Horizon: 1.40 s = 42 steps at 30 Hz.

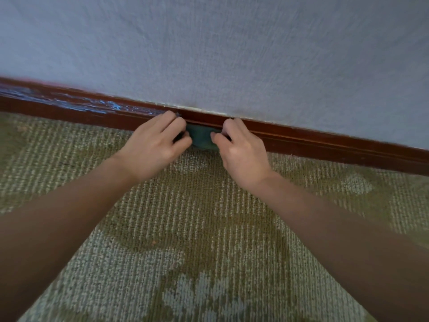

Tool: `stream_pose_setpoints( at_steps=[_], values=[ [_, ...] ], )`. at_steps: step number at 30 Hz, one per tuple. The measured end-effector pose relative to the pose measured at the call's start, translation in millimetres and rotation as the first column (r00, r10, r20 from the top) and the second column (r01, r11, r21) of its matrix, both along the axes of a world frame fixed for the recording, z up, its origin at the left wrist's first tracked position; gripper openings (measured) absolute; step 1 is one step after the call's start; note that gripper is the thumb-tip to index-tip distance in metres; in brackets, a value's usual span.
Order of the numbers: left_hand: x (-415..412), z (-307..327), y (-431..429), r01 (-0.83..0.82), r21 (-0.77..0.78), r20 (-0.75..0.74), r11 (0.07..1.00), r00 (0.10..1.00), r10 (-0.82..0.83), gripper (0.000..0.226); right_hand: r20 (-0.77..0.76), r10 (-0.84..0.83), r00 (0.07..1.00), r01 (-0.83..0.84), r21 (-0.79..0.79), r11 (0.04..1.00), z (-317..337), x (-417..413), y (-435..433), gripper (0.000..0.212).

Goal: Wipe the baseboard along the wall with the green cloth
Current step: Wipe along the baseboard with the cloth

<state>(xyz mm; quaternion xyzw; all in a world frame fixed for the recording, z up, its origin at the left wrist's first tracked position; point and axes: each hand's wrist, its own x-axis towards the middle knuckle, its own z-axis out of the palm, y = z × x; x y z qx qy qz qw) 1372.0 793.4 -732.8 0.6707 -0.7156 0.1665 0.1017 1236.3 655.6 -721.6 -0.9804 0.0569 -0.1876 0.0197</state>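
We pinch the green cloth (201,138) between our left hand (155,147) and right hand (241,151), against the dark red baseboard (325,145). Patterned green carpet (209,228) lies below a pale textured wall (232,54).

No readable text, labels or numbers appear anywhere.

We count two hands, the left hand (153,147) and the right hand (241,154), and one green cloth (202,139) between them at the far edge of the carpet (197,217). We record one baseboard (325,145), a single dark wooden strip along that far edge, one wall (232,54) above it, and one patterned carpet. We note one stretch of pale blue streaks (69,102) on the baseboard, toward the carpet's far left corner.
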Motion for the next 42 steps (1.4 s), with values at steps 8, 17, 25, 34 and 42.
stream_pose_setpoints(
  at_steps=[8, 17, 25, 34, 42],
  values=[
    [10, 7, 4, 0.007, -0.027, -0.005, 1.0, 1.0, -0.007, 0.023, 0.031, 0.012, 0.999, -0.015, 0.094, 0.995, 10, 3, 2, 0.029],
    [15, 9, 11, -0.03, -0.087, -0.049, 0.996, 0.998, 0.026, 0.017, -0.012, -0.031, 0.999, 0.032, 0.097, 0.995, 12, 11, 10, 0.04],
    [14, 7, 9, -0.035, -0.114, -0.044, 0.993, 0.999, 0.03, 0.016, -0.015, -0.095, 0.995, 0.097, 0.152, 0.984, 12, 18, 20, 0.035],
    [10, 11, 9, -0.094, -0.119, -0.096, 0.988, 0.992, 0.082, 0.016, -0.047, -0.129, 0.991, 0.135, 0.158, 0.978, 18, 17, 24, 0.033],
    [19, 25, 31, -0.147, -0.045, -0.136, 0.988, 0.981, 0.14, 0.018, -0.068, -0.135, 0.989, 0.146, 0.203, 0.968, 29, 25, 44, 0.035]
  ],
)
